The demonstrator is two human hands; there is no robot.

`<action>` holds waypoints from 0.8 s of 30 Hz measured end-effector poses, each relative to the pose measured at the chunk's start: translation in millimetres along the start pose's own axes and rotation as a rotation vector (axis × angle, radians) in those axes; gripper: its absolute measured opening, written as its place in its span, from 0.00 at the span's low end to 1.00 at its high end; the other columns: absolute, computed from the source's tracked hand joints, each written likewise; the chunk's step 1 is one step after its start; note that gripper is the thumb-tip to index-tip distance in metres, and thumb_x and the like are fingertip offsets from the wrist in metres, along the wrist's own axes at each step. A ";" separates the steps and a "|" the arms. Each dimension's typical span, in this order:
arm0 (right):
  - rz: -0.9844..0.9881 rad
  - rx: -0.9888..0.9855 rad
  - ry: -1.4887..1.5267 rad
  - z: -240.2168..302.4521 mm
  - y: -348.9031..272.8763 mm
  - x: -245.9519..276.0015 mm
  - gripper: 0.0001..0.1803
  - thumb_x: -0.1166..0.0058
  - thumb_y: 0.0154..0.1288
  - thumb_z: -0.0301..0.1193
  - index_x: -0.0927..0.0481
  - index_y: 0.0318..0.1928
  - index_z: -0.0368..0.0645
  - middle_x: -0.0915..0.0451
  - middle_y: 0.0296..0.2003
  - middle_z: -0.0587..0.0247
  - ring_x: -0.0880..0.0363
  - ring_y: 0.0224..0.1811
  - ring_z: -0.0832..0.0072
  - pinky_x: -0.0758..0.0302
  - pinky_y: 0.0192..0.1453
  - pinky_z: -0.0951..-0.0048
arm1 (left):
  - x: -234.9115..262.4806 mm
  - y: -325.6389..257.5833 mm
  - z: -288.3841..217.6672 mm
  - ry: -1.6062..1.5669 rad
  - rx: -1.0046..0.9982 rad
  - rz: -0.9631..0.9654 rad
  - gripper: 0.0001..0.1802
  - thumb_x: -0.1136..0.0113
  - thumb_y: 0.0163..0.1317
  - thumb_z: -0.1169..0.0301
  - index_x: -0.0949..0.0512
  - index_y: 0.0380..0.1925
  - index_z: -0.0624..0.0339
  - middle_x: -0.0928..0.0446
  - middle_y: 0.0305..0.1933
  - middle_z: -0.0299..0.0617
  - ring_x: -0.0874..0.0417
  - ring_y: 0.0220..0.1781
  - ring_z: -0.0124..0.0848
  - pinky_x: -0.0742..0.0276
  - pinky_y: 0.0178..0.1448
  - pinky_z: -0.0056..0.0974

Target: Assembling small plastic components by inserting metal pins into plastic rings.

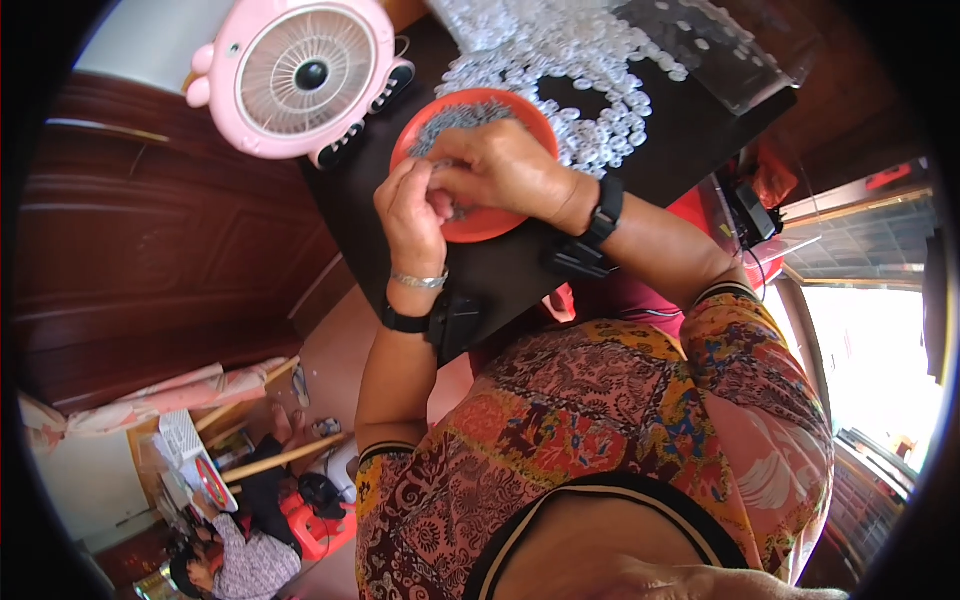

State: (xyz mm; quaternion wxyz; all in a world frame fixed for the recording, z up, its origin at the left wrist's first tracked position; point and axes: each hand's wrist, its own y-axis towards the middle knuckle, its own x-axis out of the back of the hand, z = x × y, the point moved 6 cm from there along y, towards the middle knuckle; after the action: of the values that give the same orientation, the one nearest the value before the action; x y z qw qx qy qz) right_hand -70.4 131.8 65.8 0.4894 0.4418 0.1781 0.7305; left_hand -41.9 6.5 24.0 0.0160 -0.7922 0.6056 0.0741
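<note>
- Both hands meet over a shallow red dish [500,225] that sits on a black counter [660,140].
- The left hand [412,215] is curled at the dish's near-left rim, fingers bent inward toward the other hand; what it pinches is too small to make out.
- The right hand [505,170] lies over the middle of the dish, knuckles up, fingers folded down and touching the left hand's fingertips; I cannot tell whether it grips anything.
- A heap of small grey pieces [455,118] fills the far part of the dish, just beyond the right hand.
- Past the dish, a spread of little clear white rings [590,70] covers the counter, with a clear plastic bag [720,45] at its far right.
- A pink round fan [305,75] stands at the counter's far-left edge, near the dish.
- Each wrist wears a black band; the left also has a silver bracelet [420,281].
- Another person [245,560] sits low on the floor, well apart.
</note>
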 end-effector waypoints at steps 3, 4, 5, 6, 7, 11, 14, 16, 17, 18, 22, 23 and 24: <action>0.027 -0.045 0.012 -7.0 0.6 -1.2 0.08 0.41 0.53 0.31 0.20 0.33 0.41 0.21 0.22 0.54 0.20 0.25 0.58 0.24 0.30 0.64 | -0.2 3.7 4.2 0.020 -0.010 0.001 0.12 0.51 0.63 0.68 0.25 0.23 0.61 0.32 0.17 0.31 0.36 0.15 0.18 0.45 0.19 0.24; 0.012 -0.023 -0.022 -5.0 3.2 0.1 0.09 0.40 0.52 0.31 0.20 0.33 0.41 0.21 0.21 0.54 0.20 0.25 0.58 0.25 0.30 0.64 | -1.1 3.1 -0.4 0.022 -0.029 0.002 0.12 0.51 0.63 0.68 0.24 0.24 0.61 0.31 0.17 0.30 0.36 0.16 0.18 0.45 0.19 0.24; 0.009 -0.034 -0.019 -3.2 3.5 5.7 0.10 0.40 0.52 0.31 0.20 0.34 0.40 0.21 0.22 0.54 0.20 0.25 0.58 0.25 0.29 0.65 | -3.9 2.7 -4.0 0.023 -0.048 0.004 0.12 0.51 0.63 0.68 0.24 0.25 0.61 0.31 0.18 0.30 0.36 0.16 0.18 0.45 0.20 0.24; -0.006 -0.018 -0.085 4.1 4.1 15.7 0.10 0.40 0.52 0.31 0.20 0.34 0.40 0.21 0.23 0.54 0.20 0.25 0.59 0.24 0.29 0.66 | -7.9 0.9 -8.8 0.015 -0.075 -0.002 0.12 0.51 0.64 0.67 0.24 0.25 0.61 0.31 0.18 0.30 0.36 0.17 0.17 0.46 0.20 0.23; -0.019 0.001 -0.146 13.1 7.1 26.8 0.10 0.40 0.53 0.31 0.20 0.34 0.40 0.21 0.24 0.54 0.20 0.25 0.61 0.24 0.29 0.67 | -9.0 1.0 -8.7 0.004 -0.078 0.011 0.12 0.51 0.64 0.67 0.24 0.25 0.61 0.31 0.18 0.30 0.36 0.17 0.17 0.46 0.20 0.23; -0.235 0.064 -0.242 22.3 21.5 89.1 0.12 0.36 0.52 0.30 0.19 0.38 0.42 0.20 0.25 0.58 0.20 0.24 0.69 0.24 0.29 0.72 | 7.0 12.8 -11.1 0.039 -0.130 0.017 0.11 0.51 0.64 0.67 0.25 0.25 0.60 0.32 0.17 0.30 0.37 0.17 0.17 0.47 0.20 0.23; -0.379 -0.052 -0.654 -17.0 40.3 168.9 0.13 0.36 0.51 0.37 0.19 0.34 0.43 0.19 0.27 0.56 0.20 0.24 0.59 0.25 0.25 0.65 | 11.3 19.6 -15.5 0.021 -0.176 0.037 0.10 0.50 0.64 0.69 0.25 0.26 0.61 0.32 0.17 0.30 0.36 0.17 0.17 0.45 0.20 0.23; -0.440 -0.034 -0.734 -27.3 57.9 213.9 0.10 0.42 0.55 0.28 0.20 0.39 0.38 0.18 0.31 0.52 0.19 0.31 0.58 0.24 0.35 0.68 | 7.9 24.9 -21.2 0.011 -0.222 0.057 0.10 0.50 0.63 0.69 0.25 0.26 0.62 0.31 0.18 0.31 0.35 0.17 0.17 0.44 0.21 0.23; -0.427 -0.042 -0.912 -54.5 56.4 237.7 0.11 0.41 0.55 0.28 0.20 0.39 0.39 0.18 0.32 0.51 0.19 0.32 0.55 0.24 0.35 0.67 | 0.9 28.2 -22.9 0.003 -0.221 0.078 0.10 0.50 0.63 0.69 0.25 0.26 0.62 0.31 0.18 0.31 0.35 0.17 0.17 0.44 0.21 0.23; -0.420 -0.030 -0.875 -67.2 56.0 229.2 0.11 0.41 0.55 0.28 0.20 0.39 0.39 0.18 0.32 0.51 0.19 0.32 0.55 0.24 0.35 0.67 | 10.3 29.0 -23.9 0.037 -0.229 0.053 0.10 0.50 0.63 0.70 0.25 0.26 0.62 0.31 0.18 0.31 0.34 0.17 0.18 0.44 0.21 0.22; -0.411 -0.043 -0.978 -68.4 26.2 228.4 0.14 0.40 0.56 0.34 0.20 0.41 0.40 0.18 0.32 0.52 0.18 0.32 0.59 0.24 0.35 0.65 | 17.9 38.3 -26.6 0.124 -0.192 0.141 0.10 0.50 0.63 0.69 0.24 0.26 0.62 0.30 0.19 0.32 0.33 0.18 0.18 0.40 0.21 0.22; -0.362 -0.117 -0.859 -76.3 15.2 215.0 0.16 0.39 0.57 0.37 0.19 0.42 0.41 0.18 0.33 0.54 0.18 0.32 0.61 0.24 0.33 0.66 | 23.2 37.6 -25.3 0.191 -0.153 0.180 0.10 0.50 0.63 0.69 0.24 0.27 0.62 0.30 0.19 0.32 0.32 0.18 0.19 0.40 0.22 0.22; -0.400 -0.055 -0.826 -77.6 1.1 198.0 0.15 0.37 0.52 0.38 0.18 0.36 0.42 0.19 0.29 0.54 0.20 0.27 0.56 0.23 0.29 0.65 | 29.0 36.7 -27.2 0.239 -0.136 0.210 0.11 0.49 0.63 0.68 0.23 0.28 0.62 0.28 0.20 0.33 0.30 0.19 0.19 0.38 0.22 0.22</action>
State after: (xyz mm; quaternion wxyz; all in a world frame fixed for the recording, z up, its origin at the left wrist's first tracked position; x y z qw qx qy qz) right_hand -160.6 317.4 117.4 0.6623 0.6396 0.0304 0.3890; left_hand -67.2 -34.2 49.3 -0.1174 -0.7270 0.6762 0.0214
